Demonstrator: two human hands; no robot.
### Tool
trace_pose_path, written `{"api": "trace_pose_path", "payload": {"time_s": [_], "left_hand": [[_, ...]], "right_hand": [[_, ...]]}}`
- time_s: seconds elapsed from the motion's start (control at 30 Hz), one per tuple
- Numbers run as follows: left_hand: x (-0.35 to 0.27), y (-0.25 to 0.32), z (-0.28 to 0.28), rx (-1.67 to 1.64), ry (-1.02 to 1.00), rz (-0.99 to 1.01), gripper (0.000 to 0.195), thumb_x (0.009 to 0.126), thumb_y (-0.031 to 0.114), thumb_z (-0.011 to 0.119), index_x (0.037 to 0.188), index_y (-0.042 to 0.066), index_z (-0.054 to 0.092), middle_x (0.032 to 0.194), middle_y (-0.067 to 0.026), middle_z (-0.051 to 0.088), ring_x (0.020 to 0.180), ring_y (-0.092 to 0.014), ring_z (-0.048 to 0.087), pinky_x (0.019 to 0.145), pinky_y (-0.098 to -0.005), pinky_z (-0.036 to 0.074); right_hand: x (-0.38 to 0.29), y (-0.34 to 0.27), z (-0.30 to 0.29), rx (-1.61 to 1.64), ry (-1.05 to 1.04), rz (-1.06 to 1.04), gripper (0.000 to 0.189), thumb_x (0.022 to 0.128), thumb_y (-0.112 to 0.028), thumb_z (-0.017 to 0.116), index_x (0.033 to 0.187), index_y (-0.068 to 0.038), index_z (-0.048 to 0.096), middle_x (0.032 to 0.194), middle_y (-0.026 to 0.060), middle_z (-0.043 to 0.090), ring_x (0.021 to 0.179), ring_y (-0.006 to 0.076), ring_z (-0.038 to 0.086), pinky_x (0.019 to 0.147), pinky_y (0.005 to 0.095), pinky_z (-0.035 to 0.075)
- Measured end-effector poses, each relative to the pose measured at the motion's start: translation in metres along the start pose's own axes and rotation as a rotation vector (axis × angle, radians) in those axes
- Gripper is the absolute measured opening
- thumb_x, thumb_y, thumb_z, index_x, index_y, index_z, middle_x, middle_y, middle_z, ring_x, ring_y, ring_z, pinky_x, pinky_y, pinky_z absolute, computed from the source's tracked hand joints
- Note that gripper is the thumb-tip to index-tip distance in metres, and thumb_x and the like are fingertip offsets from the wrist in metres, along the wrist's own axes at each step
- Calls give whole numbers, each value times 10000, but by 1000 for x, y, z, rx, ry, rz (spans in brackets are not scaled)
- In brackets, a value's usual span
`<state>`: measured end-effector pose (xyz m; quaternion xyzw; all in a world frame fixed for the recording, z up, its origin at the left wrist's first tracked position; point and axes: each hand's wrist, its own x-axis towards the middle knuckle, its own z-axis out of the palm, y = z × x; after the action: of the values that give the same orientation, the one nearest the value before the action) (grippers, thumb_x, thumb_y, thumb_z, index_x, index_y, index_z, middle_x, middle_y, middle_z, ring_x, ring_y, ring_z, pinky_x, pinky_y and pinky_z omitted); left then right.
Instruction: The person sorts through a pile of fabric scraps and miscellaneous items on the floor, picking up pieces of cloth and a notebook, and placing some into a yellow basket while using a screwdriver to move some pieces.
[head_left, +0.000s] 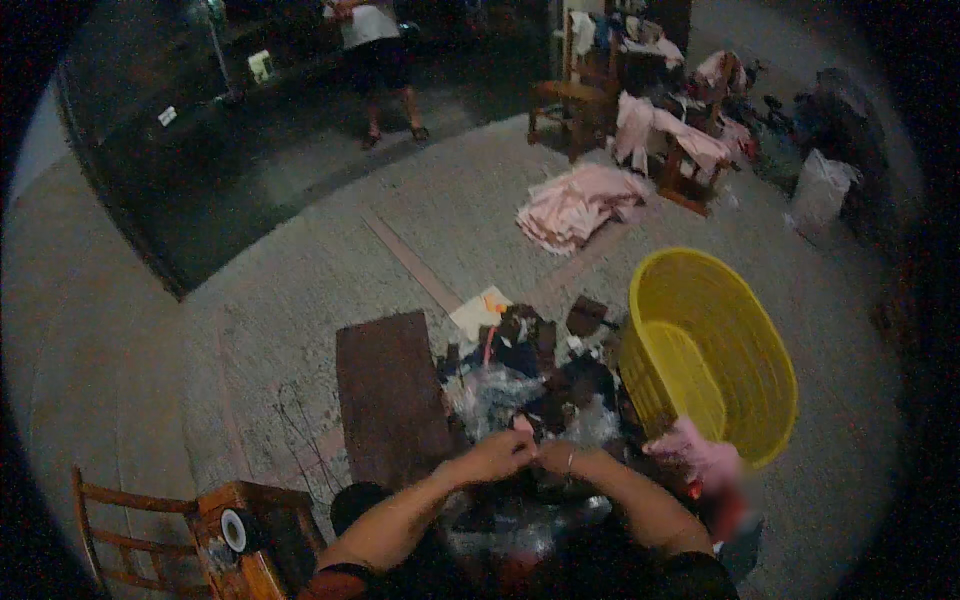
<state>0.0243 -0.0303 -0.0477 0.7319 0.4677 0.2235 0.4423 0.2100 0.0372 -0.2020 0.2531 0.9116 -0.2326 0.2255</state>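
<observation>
Close together, in the lower middle of the head view, are my left hand (496, 456) and my right hand (556, 457). A small piece of pink material (523, 425) sticks up from the fingers of my left hand. My right hand's fingers meet the left's, and what they grip is too blurred to tell. A bracelet or band is on my right wrist. Beneath and beyond both hands lies a heap of dark pieces and clear plastic film (491, 390).
Right of the heap, a yellow plastic basket (716, 330) lies tipped, with pink cloth (694, 450) at its near rim. A dark brown board (386, 390) lies left. More pink cloth (577, 202) is on the floor ahead. A wooden chair (139, 532) stands lower left; a person (382, 60) stands far off.
</observation>
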Motion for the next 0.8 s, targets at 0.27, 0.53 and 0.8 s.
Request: {"api": "trace_pose_path", "payload": {"time_s": [0.27, 0.53, 0.8], "left_hand": [[-16, 9, -45, -8, 232, -104, 207, 873, 212, 567, 944, 21, 602, 802, -96, 622, 719, -162, 560, 668, -305, 456], [-27, 27, -85, -136, 393, -182, 191, 878, 178, 570, 918, -5, 604, 828, -24, 608, 794, -109, 543, 746, -253, 431], [-33, 31, -91, -150, 447, -273, 191, 890, 182, 564, 910, -5, 601, 824, -26, 599, 799, -107, 533, 747, -251, 420]], "right_hand": [[-16, -8, -15, 142, 0, 72, 282, 764, -241, 630, 984, -65, 631, 929, 155, 660, 833, 330, 634, 721, 407, 504], [10, 28, 43, 54, -106, 254, 301, 622, -252, 752, 821, -39, 677, 808, 136, 669, 766, 294, 655, 646, 403, 523], [45, 4, 158, 228, 54, 325, 341, 665, -187, 681, 962, -25, 639, 1020, 200, 586, 894, 339, 595, 749, 430, 500]]}}
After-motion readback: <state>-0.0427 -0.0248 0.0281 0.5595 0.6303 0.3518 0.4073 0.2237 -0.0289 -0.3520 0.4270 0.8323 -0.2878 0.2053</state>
